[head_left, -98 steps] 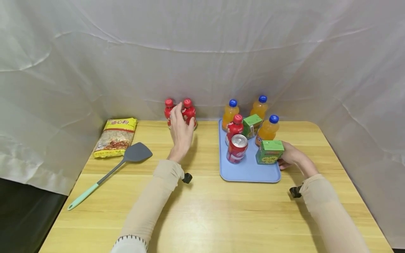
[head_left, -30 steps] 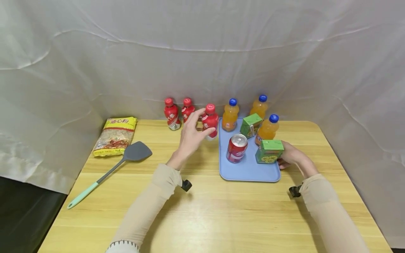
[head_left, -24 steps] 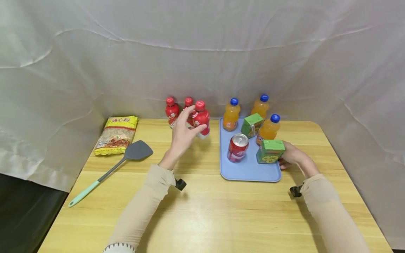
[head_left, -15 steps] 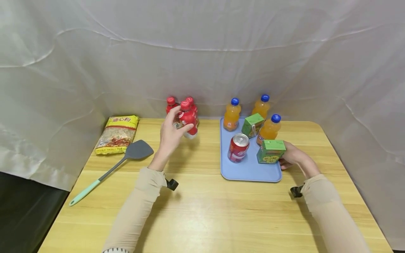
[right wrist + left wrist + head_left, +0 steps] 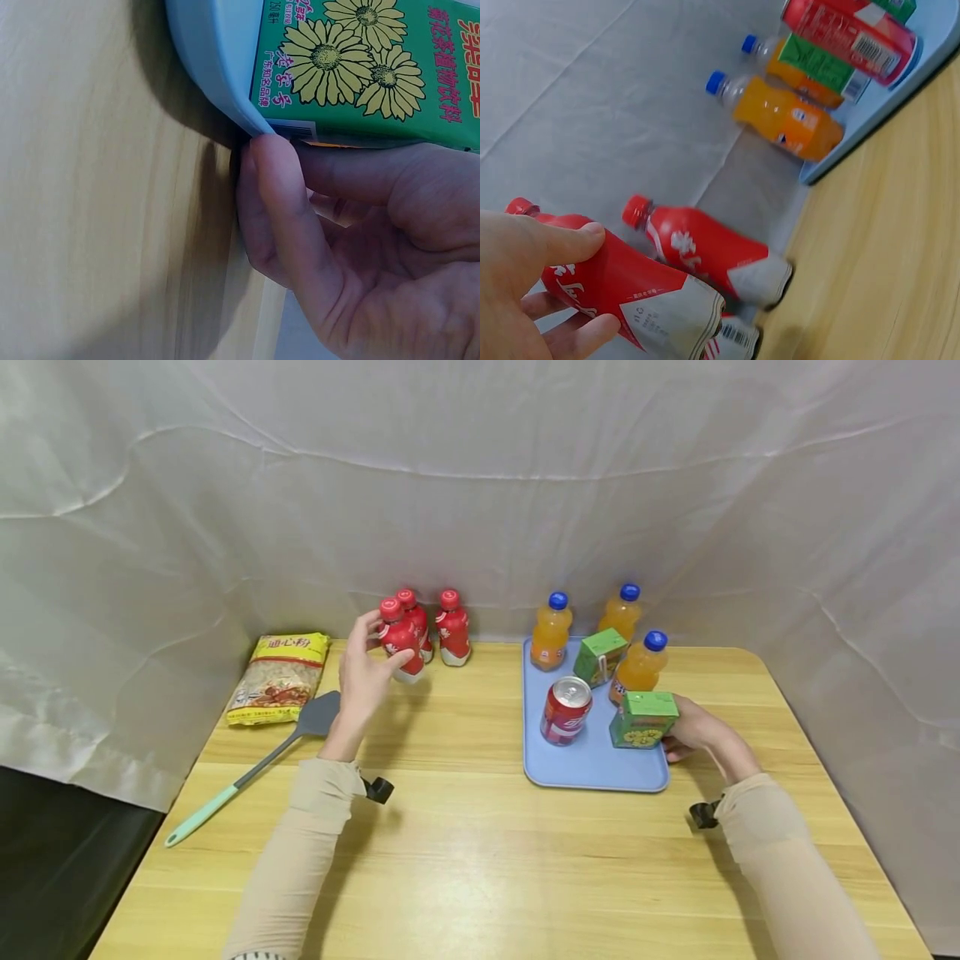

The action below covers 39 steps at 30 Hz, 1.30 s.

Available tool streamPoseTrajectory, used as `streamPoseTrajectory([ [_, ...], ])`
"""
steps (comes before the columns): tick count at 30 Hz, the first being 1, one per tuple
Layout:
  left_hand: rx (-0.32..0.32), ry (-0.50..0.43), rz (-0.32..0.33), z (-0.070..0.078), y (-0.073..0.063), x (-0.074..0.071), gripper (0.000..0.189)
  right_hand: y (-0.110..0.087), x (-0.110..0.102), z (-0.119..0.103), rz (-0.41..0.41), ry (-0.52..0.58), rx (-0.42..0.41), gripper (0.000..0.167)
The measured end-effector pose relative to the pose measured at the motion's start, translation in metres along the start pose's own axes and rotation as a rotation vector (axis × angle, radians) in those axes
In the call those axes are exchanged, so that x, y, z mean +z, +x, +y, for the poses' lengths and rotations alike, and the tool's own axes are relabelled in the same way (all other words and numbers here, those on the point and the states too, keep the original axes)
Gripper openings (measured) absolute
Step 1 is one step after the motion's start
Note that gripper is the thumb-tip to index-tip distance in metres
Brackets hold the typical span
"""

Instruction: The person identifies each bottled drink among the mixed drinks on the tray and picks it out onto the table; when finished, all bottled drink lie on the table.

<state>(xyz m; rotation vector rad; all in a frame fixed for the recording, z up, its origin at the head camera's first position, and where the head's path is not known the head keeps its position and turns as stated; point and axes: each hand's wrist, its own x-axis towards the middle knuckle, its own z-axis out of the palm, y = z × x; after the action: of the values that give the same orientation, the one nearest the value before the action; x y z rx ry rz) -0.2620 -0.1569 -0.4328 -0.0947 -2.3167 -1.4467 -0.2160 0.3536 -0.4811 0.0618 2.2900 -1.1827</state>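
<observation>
My left hand (image 5: pixel 362 681) grips a red drink bottle (image 5: pixel 630 281) with a red cap, thumb on the near side and fingers around the back. The bottle is upright in front of another red bottle (image 5: pixel 417 620), with a third red bottle (image 5: pixel 712 251) just to the right. My right hand (image 5: pixel 375 225) pinches the right rim of the blue tray (image 5: pixel 592 772), thumb on the edge and fingers curled below. Close to that hand stands a green drink carton (image 5: pixel 360 75) with yellow flowers. A red can (image 5: pixel 566 714) stands on the tray toward the left.
Farther back on the tray are orange drink bottles (image 5: pixel 550 631) with blue caps and a second green carton (image 5: pixel 600 656). At the left lie a yellow food packet (image 5: pixel 277 681) and a grey spatula (image 5: pixel 258 768), its head partly behind my left hand. A grey cloth (image 5: pixel 480 485) hangs behind.
A red bottle that stood on the tray has been lifted off by my left hand and carried left to the other red bottles. My right hand stays at the tray's rim.
</observation>
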Motion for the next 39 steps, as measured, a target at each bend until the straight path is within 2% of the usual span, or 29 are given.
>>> streamPoseTrajectory([
  [8,-0.055,0.047,0.036,-0.018,0.011,-0.009,0.07,-0.001,-0.001,0.002,0.003,0.013,0.002,0.057],
  [16,-0.128,0.101,0.098,-0.038,0.026,-0.01,0.069,-0.001,-0.001,0.001,0.002,0.029,0.011,0.057],
  [20,-0.164,0.096,0.121,-0.045,0.035,-0.009,0.068,-0.001,0.0,-0.001,-0.003,0.032,0.006,0.056],
  [29,-0.242,0.069,0.137,-0.055,0.05,-0.007,0.069,-0.004,0.002,-0.003,0.002,0.03,0.0,0.054],
  [39,-0.264,0.071,0.124,-0.06,0.056,0.0,0.069,-0.002,0.0,-0.001,0.011,0.015,0.005,0.054],
])
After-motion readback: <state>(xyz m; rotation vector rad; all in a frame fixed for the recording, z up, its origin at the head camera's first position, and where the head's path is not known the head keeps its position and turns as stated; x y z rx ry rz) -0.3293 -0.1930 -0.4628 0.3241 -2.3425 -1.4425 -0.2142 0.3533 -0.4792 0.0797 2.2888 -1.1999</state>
